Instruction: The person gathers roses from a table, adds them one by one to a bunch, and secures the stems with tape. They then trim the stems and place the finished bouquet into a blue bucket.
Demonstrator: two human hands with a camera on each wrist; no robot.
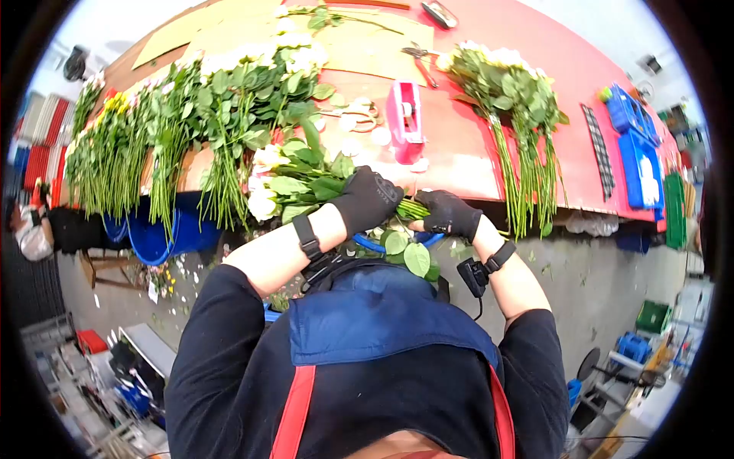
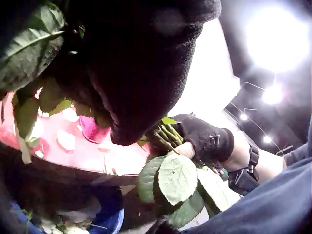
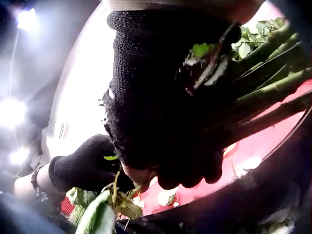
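At frame centre, a bunch of white roses is gripped by the gloved left hand while its stems are pinched by the gloved right hand, seemingly to strip leaves.

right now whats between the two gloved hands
In the head view a short run of green rose stems bridges the left hand and the right hand; both hold the same bunch at the red table edge.
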